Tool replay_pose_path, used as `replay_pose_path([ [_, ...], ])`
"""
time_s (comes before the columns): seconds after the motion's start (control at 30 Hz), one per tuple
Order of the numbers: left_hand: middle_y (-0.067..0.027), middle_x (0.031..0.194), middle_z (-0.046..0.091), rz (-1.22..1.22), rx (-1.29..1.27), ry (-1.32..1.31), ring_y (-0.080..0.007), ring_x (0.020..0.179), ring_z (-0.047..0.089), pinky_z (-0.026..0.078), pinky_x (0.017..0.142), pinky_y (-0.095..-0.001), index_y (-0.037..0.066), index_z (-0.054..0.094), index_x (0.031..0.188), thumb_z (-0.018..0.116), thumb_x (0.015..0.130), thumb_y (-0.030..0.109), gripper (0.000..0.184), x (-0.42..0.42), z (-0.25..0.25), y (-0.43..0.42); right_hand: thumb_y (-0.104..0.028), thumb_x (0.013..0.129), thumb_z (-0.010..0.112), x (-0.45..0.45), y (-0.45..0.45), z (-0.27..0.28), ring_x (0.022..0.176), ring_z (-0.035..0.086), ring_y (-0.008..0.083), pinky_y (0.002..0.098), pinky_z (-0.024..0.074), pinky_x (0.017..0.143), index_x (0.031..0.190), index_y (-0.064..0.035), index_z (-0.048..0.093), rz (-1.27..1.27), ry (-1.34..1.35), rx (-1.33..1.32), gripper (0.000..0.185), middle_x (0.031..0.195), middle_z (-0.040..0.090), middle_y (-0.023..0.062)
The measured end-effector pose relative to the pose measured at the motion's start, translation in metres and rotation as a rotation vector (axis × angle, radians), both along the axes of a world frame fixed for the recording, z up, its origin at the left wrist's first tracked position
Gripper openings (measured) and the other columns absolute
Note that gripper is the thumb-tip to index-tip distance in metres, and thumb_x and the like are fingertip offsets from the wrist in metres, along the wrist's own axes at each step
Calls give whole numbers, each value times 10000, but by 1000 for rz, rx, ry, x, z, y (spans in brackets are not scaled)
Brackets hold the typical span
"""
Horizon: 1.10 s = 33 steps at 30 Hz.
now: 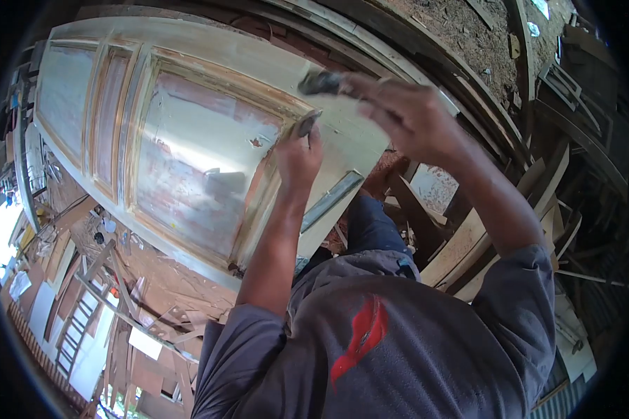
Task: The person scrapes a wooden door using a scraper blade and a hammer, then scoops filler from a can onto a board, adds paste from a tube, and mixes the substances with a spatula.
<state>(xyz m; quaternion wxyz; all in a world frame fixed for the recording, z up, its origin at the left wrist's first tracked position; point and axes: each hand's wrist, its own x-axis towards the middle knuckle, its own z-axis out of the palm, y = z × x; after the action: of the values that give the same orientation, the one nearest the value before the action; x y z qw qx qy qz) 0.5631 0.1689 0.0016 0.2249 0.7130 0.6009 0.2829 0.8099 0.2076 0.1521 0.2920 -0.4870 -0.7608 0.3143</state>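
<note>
A pale panelled wooden door (189,38) lies in front of me, its recessed panels patchy with white and reddish areas. Near the inner edge of the largest panel, my left hand (300,157) is closed around a small dark object (307,123) that touches the frame moulding. Farther right, my right hand (405,115) grips a dark, blurred tool (321,82) over the door's broad end rail. Motion smears this hand and its tool, so the tool's exact shape is unclear. A flat metallic-looking strip (332,201) rests on the rail close to my body.
Long timber boards (461,244) and curved pieces lie at the right, with more planks beyond the door. Wood shavings (461,35) cover the ground at the top. Scraps and a ladder-like frame (77,328) are at the lower left.
</note>
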Motion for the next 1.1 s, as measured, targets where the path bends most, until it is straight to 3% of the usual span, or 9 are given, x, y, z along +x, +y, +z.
replay_pose_path([
  [0.07, -172, 948, 803, 43, -72, -63, -301, 854, 797, 608, 784, -393, 19, 789, 1131, 734, 1008, 173, 205, -12, 8, -2, -141, 1013, 749, 13, -3, -1, 835, 761, 224, 363, 598, 753, 1349, -15, 737, -166, 49, 16, 359, 989, 785, 188],
  [0.1, -145, 883, 793, 87, -86, -264, -238, 834, 792, 594, 752, -371, 20, 787, 1055, 765, 995, 203, 194, -13, 27, -4, -135, 1015, 748, 20, -8, -7, 865, 766, 222, 356, 595, 781, 1352, 2, 730, -232, 56, 34, 365, 1013, 790, 201],
  [0.17, -134, 836, 774, 49, -185, -218, -247, 786, 778, 588, 729, -375, 14, 770, 998, 778, 967, 204, 192, -30, 37, -13, -164, 1008, 767, 33, -21, -17, 974, 783, 257, 358, 585, 900, 1369, 25, 712, -332, 47, -21, 412, 1129, 791, 246],
  [0.27, -136, 757, 724, 16, -263, -60, -283, 678, 730, 570, 676, -398, 2, 722, 920, 778, 897, 189, 196, -55, 24, -25, -177, 1011, 728, 38, -59, -49, 1112, 772, 369, 468, 611, 934, 1432, -85, 699, -339, -114, -122, 432, 1239, 759, 261],
  [0.43, -171, 751, 707, 41, -219, -30, -319, 652, 713, 564, 649, -420, -20, 699, 932, 744, 869, 160, 196, -46, 12, -21, -152, 956, 737, -6, -116, -99, 1016, 743, 426, 503, 592, 924, 1390, -124, 723, -394, -242, -297, 435, 1126, 752, 213],
  [0.57, -171, 803, 738, 69, -275, -101, -265, 697, 742, 578, 661, -399, -40, 721, 980, 780, 915, 172, 229, -27, 21, 0, -132, 942, 725, -36, -133, -128, 1037, 701, 418, 510, 569, 925, 1389, -114, 693, -492, -209, -353, 448, 1094, 715, 199],
  [0.63, -192, 884, 763, 117, -320, -234, -297, 768, 776, 599, 691, -412, -47, 736, 1006, 779, 951, 182, 239, -22, 25, 3, -126, 946, 717, -44, -132, -129, 1070, 685, 412, 504, 561, 948, 1413, -108, 667, -506, -200, -345, 469, 1125, 703, 198],
  [0.73, -172, 946, 806, 168, -223, -414, -213, 848, 802, 623, 734, -357, -56, 773, 1063, 772, 1006, 160, 224, -15, 23, 4, -120, 950, 711, -51, -131, -132, 1079, 674, 409, 500, 557, 958, 1425, -95, 647, -518, -197, -330, 481, 1146, 694, 199],
  [1.1, -151, 969, 820, 217, -95, -411, -200, 867, 810, 631, 745, -339, -40, 788, 1097, 741, 1036, 141, 197, -6, 2, 0, -114, 953, 733, -47, -124, -124, 1026, 709, 417, 503, 579, 914, 1358, -69, 699, -580, -111, -336, 409, 1114, 716, 219],
])
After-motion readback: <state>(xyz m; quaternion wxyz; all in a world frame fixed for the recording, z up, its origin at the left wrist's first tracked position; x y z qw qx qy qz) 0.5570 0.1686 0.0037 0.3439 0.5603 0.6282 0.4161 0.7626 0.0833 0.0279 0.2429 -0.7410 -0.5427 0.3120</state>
